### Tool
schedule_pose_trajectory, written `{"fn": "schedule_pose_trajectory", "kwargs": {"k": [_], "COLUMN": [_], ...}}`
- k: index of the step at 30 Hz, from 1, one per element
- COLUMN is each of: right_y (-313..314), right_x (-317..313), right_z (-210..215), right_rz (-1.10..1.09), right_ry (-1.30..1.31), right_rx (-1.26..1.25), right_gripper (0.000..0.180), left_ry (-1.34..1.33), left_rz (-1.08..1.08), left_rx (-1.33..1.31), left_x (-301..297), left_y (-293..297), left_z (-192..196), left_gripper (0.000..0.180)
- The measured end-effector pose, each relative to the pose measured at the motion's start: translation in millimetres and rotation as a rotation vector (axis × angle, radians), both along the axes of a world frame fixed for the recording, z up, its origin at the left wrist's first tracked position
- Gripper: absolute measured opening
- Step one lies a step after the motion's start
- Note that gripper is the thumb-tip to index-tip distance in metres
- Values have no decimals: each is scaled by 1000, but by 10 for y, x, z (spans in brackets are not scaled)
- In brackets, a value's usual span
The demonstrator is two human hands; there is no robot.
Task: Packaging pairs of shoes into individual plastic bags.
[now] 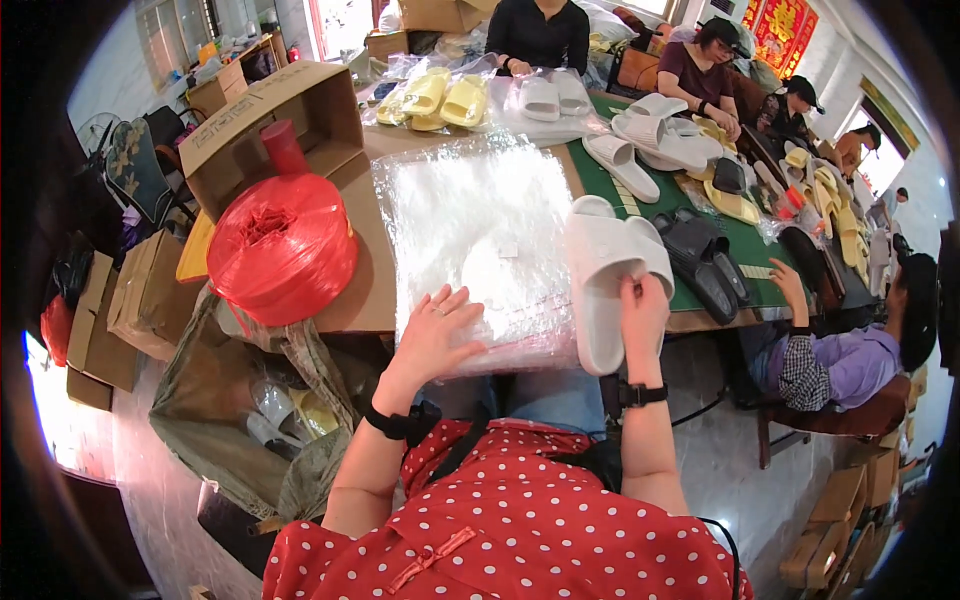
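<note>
My left hand (437, 330) lies with its fingers spread on a stack of clear plastic bags (480, 220) at the table's front edge. Just right of the stack is a pair of white slide sandals (598, 330), toes pointing away from me, one partly over the other. My right hand (645, 312) is closed on the inner edge of this pair near the straps; its fingertips are partly hidden. Further right, two black slide sandals (705, 262) rest side by side on the green table mat (600, 180).
A big roll of red plastic twine (285, 250) and an open cardboard box (270, 130) stand at left. Below them hangs an open cloth sack (255, 400) with sandals inside. Bagged yellow sandals (445, 95) lie at the back. Several people work along the table, one seated at right (850, 360).
</note>
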State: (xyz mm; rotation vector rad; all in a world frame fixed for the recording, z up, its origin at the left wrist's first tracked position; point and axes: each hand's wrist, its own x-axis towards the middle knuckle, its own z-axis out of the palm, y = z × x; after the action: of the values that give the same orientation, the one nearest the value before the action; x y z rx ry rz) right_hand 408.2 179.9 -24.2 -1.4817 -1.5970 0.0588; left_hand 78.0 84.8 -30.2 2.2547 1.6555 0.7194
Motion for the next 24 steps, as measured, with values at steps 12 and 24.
{"fn": "schedule_pose_trajectory", "kwargs": {"k": [12,24], "right_y": [-733,-1078], "right_x": [220,-404], "right_z": [267,341], "right_rz": [289,633], "right_ry": [587,-23], "right_rx": [-73,-293], "right_gripper": [25,21], "left_ry": [-485,-732], "left_rz": [269,270], "left_rx": [-124,-150], "left_x": [44,-30], "left_y": [184,281], "left_z": [255,177], "left_gripper": [30,33]}}
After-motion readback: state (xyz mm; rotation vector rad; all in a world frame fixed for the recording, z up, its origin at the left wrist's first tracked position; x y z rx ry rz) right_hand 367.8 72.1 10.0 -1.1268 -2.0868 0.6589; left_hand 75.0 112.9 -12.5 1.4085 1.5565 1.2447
